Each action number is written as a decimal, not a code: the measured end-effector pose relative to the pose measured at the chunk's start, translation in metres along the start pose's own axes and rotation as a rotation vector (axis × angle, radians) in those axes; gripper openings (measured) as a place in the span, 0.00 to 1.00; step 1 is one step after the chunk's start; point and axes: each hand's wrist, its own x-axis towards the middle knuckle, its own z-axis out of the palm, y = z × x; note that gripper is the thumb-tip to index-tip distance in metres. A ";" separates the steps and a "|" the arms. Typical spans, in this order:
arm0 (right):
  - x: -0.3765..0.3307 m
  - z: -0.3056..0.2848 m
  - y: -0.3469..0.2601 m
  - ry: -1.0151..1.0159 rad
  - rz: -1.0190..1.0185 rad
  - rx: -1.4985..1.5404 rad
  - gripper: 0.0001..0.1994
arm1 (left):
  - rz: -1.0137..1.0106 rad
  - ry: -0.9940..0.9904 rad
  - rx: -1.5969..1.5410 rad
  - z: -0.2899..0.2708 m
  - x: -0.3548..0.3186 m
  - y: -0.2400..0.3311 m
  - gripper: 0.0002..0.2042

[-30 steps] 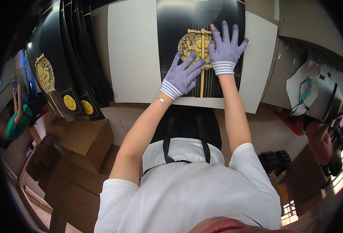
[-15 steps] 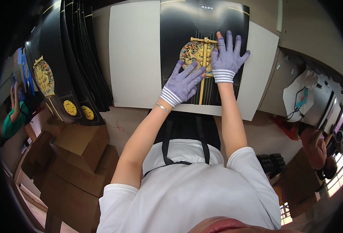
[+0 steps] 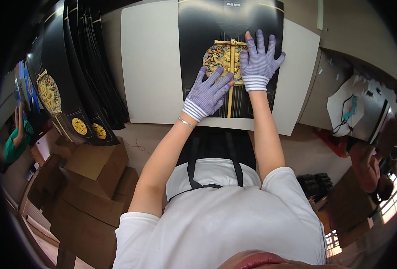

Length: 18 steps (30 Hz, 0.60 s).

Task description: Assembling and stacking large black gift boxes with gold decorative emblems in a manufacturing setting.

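A glossy black printed sheet [image 3: 194, 27] with a gold and multicoloured fan-shaped design lies on white boards [image 3: 151, 67] in front of me. My left hand [image 3: 207, 93], in a purple striped glove with white cuff bands, rests on the sheet's near left part, its fingers spread across the design's lower left. Flat on the right side of the design is my right hand [image 3: 260, 60], gloved alike, with fingers fanned out. Its thumb-side fingertip shows bare. Neither hand grips anything; part of the design is hidden under them.
To the left stands a stack of similar black printed sheets [image 3: 79, 67]. Cardboard boxes [image 3: 95, 163] are at the lower left. A side table at right holds a white sheet with a teal tool [image 3: 351, 107]. Other people [image 3: 19, 134] sit at both sides.
The view has shifted slightly, so the sheet, boards and hands appear a little farther left and up. Both hands keep nearly the same place on the sheet.
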 end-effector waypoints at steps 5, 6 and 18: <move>0.000 0.001 0.000 0.009 0.008 0.023 0.27 | 0.019 -0.007 0.022 -0.001 0.000 0.000 0.28; -0.001 0.000 0.000 0.005 0.006 0.021 0.27 | 0.013 0.000 -0.011 -0.001 -0.001 0.000 0.29; 0.005 -0.006 0.000 -0.077 -0.001 -0.019 0.29 | -0.049 0.049 -0.130 -0.003 0.014 0.001 0.28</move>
